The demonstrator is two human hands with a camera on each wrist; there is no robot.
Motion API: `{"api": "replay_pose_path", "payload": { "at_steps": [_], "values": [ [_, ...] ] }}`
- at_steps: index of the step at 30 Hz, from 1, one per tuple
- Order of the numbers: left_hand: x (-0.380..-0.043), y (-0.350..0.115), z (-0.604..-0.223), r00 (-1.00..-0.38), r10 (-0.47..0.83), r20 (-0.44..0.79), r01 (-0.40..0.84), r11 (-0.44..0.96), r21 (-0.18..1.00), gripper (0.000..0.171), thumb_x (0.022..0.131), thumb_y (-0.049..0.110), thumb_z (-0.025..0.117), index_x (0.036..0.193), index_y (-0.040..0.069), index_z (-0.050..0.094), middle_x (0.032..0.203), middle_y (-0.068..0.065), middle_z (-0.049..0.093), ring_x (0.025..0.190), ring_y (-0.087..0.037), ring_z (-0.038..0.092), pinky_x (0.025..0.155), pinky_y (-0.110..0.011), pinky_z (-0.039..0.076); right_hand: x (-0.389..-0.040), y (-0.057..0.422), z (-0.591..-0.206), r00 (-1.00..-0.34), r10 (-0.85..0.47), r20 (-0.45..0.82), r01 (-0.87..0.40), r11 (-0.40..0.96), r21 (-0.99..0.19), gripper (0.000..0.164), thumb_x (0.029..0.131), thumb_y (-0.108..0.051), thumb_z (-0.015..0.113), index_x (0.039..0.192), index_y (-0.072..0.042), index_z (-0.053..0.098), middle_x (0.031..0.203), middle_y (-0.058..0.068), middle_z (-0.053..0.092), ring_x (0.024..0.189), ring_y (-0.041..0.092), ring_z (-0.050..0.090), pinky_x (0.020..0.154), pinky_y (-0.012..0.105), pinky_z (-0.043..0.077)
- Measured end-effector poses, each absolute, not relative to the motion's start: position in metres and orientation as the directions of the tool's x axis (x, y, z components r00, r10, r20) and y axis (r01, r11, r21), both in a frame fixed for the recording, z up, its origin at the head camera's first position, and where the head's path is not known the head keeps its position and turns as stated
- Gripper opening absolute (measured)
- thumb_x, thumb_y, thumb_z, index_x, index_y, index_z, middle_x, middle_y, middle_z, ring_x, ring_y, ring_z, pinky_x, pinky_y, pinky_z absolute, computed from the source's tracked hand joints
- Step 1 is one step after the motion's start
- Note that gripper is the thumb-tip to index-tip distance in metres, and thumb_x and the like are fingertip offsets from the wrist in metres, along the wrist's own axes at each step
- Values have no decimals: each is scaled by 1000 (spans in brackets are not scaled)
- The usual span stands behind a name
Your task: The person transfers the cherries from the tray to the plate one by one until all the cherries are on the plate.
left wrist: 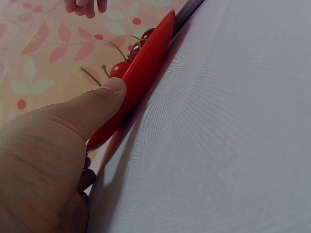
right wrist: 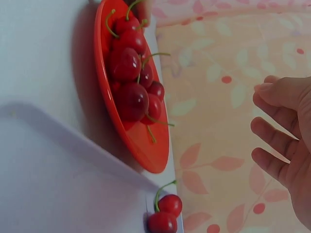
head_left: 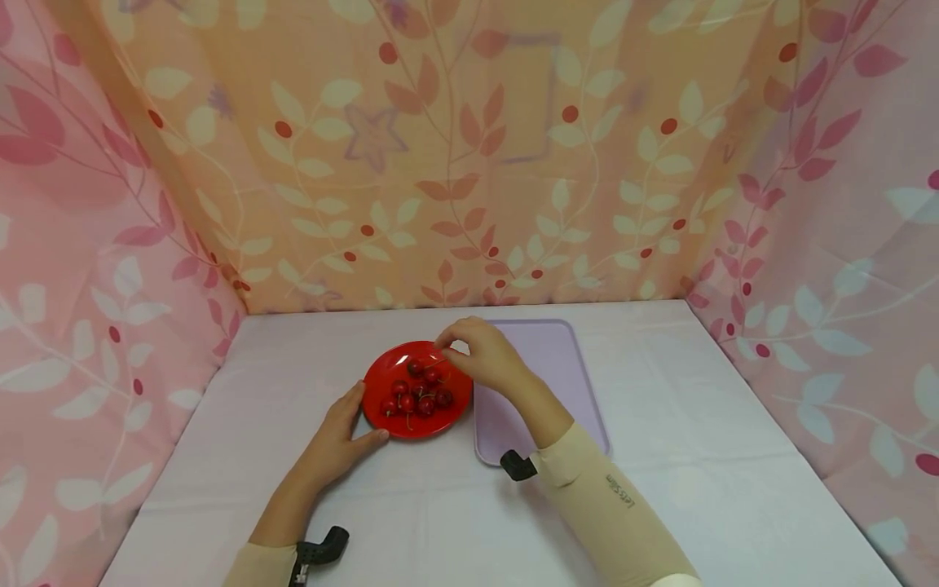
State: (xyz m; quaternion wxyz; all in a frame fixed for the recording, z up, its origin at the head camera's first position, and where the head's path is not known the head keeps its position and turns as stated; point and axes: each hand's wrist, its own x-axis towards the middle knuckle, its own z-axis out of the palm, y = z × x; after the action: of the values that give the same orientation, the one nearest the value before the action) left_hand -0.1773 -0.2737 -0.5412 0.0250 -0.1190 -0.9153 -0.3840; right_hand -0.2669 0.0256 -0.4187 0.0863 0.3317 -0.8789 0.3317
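Observation:
A round red plate (head_left: pixel 379 379) carries several red cherries (head_left: pixel 407 403) with green stems. At its left side my left hand (head_left: pixel 333 440) holds the plate, with the thumb (left wrist: pixel 109 92) on the near rim; the other fingers are partly hidden. My right hand (head_left: pixel 480 352) hovers over the plate's right edge, fingers loosely bent, and nothing shows between them in the right wrist view. To the right lies a lilac tray (head_left: pixel 546 346). Two cherries (right wrist: pixel 167 213) sit at its far end in the right wrist view; in the head view the right hand hides them.
A white cloth (head_left: pixel 704 424) covers the table. Patterned curtains (head_left: pixel 469 163) stand along the back and both sides. The plate's right edge lies close beside the tray's left edge. The right forearm crosses over the tray.

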Motion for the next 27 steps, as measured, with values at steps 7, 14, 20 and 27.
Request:
{"api": "replay_pose_path", "payload": {
  "at_steps": [7, 14, 20, 27],
  "values": [
    [-179, -274, -542, -972, 195, 133, 232, 677, 698, 104, 89, 51, 76, 164, 6, 19, 170, -15, 21, 155, -41, 18, 122, -65, 22, -274, 41, -421, -801, -484, 353, -595, 568, -570, 13, 94, -11, 71, 104, -18, 78, 105, -6, 73, 107, 15, 62, 90, 37, 59],
    [-177, -274, -541, -973, 190, 128, 224, 683, 695, 103, 89, 50, 76, 164, 5, 20, 170, -15, 21, 155, -41, 19, 121, -65, 24, -284, 58, -429, -812, -453, 367, -581, 573, -578, 12, 93, -10, 72, 101, -17, 78, 105, -4, 73, 106, 16, 63, 92, 35, 55],
    [-177, -275, -541, -974, 189, 128, 224, 681, 697, 104, 89, 51, 76, 163, 5, 21, 169, -16, 22, 155, -42, 19, 121, -65, 25, -297, 69, -446, -859, -417, 295, -503, 590, -631, 12, 94, -12, 74, 105, -14, 77, 106, -1, 71, 96, 17, 63, 86, 37, 59],
    [-177, -273, -543, -973, 195, 123, 224, 672, 706, 105, 89, 51, 77, 164, 6, 19, 170, -15, 21, 155, -42, 18, 121, -65, 24, -313, 73, -467, -875, -428, 226, -461, 593, -660, 16, 93, -10, 74, 109, -9, 76, 106, 5, 71, 73, 19, 68, 71, 29, 60]
  ]
}}
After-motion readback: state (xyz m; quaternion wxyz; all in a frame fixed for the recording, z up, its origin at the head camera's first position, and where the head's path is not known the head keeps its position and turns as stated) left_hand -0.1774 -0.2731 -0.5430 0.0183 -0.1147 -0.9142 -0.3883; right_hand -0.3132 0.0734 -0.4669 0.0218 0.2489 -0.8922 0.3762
